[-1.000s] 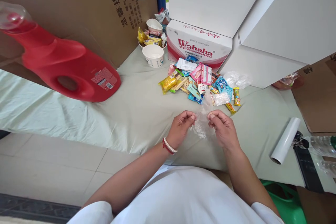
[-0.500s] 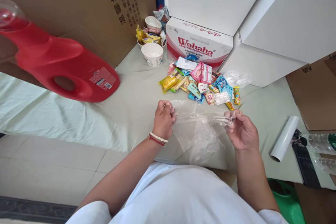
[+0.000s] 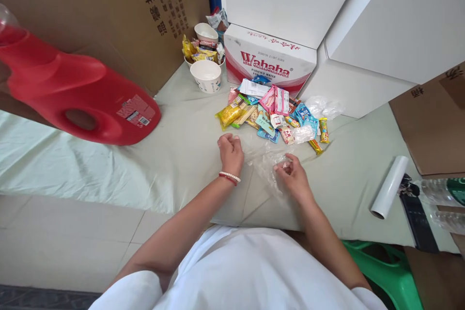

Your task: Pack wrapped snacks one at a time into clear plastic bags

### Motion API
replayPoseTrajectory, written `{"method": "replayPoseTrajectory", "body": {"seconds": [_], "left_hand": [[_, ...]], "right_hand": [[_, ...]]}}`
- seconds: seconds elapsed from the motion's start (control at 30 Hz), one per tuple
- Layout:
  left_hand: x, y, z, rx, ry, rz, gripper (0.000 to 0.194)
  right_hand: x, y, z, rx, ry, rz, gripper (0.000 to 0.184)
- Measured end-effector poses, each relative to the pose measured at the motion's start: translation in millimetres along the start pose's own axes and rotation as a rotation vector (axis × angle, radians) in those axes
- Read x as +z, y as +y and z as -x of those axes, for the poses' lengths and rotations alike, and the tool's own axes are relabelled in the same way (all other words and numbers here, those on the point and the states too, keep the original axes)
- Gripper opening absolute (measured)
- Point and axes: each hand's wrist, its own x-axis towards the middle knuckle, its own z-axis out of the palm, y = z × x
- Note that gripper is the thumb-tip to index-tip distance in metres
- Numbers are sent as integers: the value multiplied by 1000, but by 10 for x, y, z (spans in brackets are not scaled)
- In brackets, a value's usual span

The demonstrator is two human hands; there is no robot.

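A thin, clear plastic bag (image 3: 267,167), crumpled and see-through, stretches between my two hands low over the cloth. My left hand (image 3: 231,155), with a white bead bracelet and a red cord at the wrist, has its fingers curled at the bag's left end; the exact grip is partly hidden. The right hand (image 3: 295,177) pinches the bag's right side between thumb and fingers. Just beyond lies a heap of small wrapped snacks (image 3: 267,118) in pink, blue, yellow and white packets.
Behind the snacks stands a Wahaha carton (image 3: 269,60), with paper cups (image 3: 206,77) beside it. A big red jug (image 3: 94,92) is at left. A white roll (image 3: 389,188), a black object (image 3: 419,225) and clear bottles (image 3: 441,191) sit right. A green stool (image 3: 403,271) is below the table edge.
My right hand has moved left, closer to my left hand. The bag, stretched wide before, is now bunched between them.
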Motion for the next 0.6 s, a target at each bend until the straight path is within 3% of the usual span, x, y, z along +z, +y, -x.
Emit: {"method": "replayPoseTrajectory", "body": {"seconds": [0.07,0.13,0.17,0.23,0.3,0.33,0.4,0.53,0.6], "left_hand": [[-63,-3,87,226,62,-164,40],[-148,-23,202,520,5,-362,46],[-191,-38,259,654,-107,-441,40],[-264,-68,345,833,-461,-519,25],[-321,-84,371,914,-776,-546,23],[-347,-86,359,927,-858,-562,20],[-399,-85,295,933,-866,-614,12],[-507,-101,117,901,-743,-774,28],[-559,-123,56,859,-761,-848,32]], "right_hand": [[103,65,-10,-56,15,116,58],[155,96,-39,-96,21,145,44],[167,98,-50,-113,16,140,40],[172,82,-56,-132,7,126,35],[153,50,-48,-108,-9,104,30],[133,31,-45,-82,-19,83,29],[63,-8,-50,-36,-44,19,30],[-213,-92,-130,-19,-46,-44,33],[-401,-144,-210,-25,-54,-10,32]]}}
